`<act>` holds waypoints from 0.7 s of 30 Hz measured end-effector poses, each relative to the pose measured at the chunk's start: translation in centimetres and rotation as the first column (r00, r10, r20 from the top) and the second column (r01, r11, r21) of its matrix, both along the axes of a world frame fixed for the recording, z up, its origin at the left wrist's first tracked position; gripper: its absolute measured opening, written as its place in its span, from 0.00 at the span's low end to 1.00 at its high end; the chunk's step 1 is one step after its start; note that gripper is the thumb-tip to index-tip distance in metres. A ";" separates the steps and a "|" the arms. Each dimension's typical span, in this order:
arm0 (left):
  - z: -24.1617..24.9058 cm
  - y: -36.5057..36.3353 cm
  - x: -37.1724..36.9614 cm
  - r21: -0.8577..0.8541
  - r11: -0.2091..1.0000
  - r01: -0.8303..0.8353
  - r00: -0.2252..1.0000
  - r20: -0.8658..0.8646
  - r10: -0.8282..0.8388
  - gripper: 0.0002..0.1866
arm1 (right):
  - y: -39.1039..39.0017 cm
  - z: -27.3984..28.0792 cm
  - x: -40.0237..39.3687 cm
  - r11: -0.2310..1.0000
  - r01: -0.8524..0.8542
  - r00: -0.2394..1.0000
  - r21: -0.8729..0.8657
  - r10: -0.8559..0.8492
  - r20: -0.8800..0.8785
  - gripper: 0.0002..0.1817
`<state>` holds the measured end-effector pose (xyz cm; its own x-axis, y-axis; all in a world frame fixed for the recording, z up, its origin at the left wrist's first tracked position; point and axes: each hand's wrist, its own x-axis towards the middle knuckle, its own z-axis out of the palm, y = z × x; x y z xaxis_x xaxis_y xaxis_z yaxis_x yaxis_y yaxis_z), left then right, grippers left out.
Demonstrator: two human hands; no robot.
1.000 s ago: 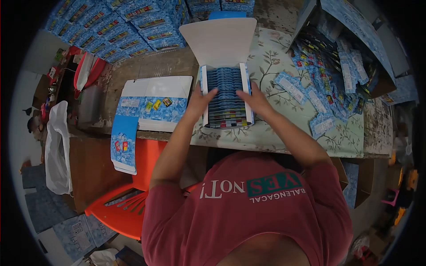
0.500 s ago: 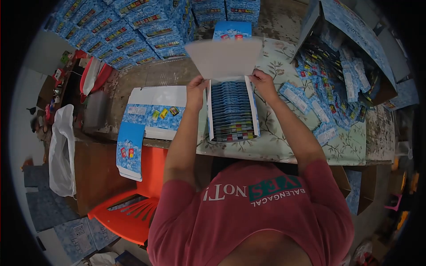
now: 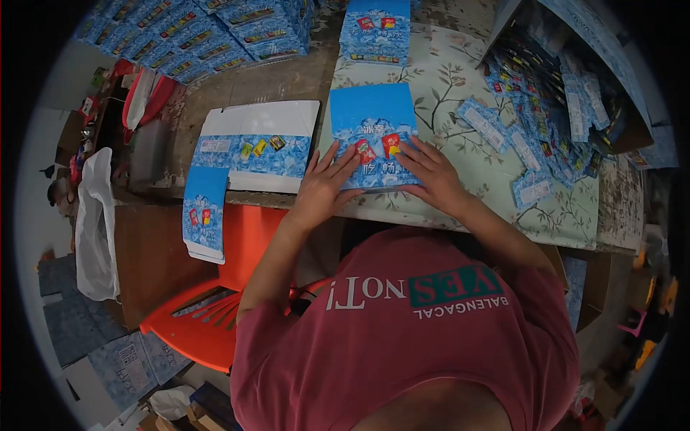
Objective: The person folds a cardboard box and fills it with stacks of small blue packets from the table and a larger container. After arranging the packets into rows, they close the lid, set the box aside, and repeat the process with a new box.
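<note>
A blue printed box [image 3: 372, 122] lies closed on the floral tablecloth [image 3: 445, 79] in front of me. My left hand [image 3: 323, 188] presses flat on its near left corner, fingers spread. Over on the near right corner my right hand [image 3: 431, 176] presses down the same way. Both hands rest on the lid near the box's front edge. The packets inside are hidden by the lid.
A stack of flat unfolded boxes [image 3: 248, 154] lies left, hanging over the table edge. Closed boxes [image 3: 374, 29] stand behind, more stacked far left [image 3: 208, 29]. Loose blue packets [image 3: 532, 136] spill from a carton [image 3: 589, 50] at right. An orange chair [image 3: 208, 316] stands below left.
The box was open with rows of packets showing; both hands took the white lid flap, swung it down toward me, and now press it shut.
</note>
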<state>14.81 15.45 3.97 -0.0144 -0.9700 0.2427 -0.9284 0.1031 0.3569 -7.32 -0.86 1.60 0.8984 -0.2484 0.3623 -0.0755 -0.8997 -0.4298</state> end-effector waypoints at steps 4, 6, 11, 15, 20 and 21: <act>-0.6 0.0 0.2 -0.049 0.997 0.061 0.997 0.043 -0.059 0.27 | -0.1 -0.7 0.6 0.992 -0.042 0.983 0.120 0.019 0.184 0.25; -0.8 0.2 0.0 -0.049 0.997 0.056 0.997 0.051 -0.054 0.26 | 0.6 -0.5 0.5 0.992 -0.006 0.982 0.124 -0.018 0.189 0.22; -0.9 1.2 -0.8 -0.032 0.999 0.027 0.994 0.103 -0.024 0.27 | 2.0 -1.0 -0.4 0.999 0.029 0.978 -0.040 -0.021 0.208 0.22; -1.9 2.2 -1.0 -0.042 0.999 -0.006 0.995 0.095 0.010 0.33 | 1.8 -0.6 -1.3 0.986 -0.003 0.995 -0.169 0.019 0.097 0.25; -2.7 -0.1 -2.4 0.213 0.970 -0.119 0.297 -0.924 0.239 0.38 | 1.0 -2.4 1.0 0.197 0.142 0.938 0.970 -0.340 -0.068 0.32; -2.2 -0.3 -2.6 0.197 0.973 -0.123 0.306 -0.925 0.226 0.38 | 1.4 -2.0 1.3 0.212 0.131 0.939 0.968 -0.339 -0.053 0.32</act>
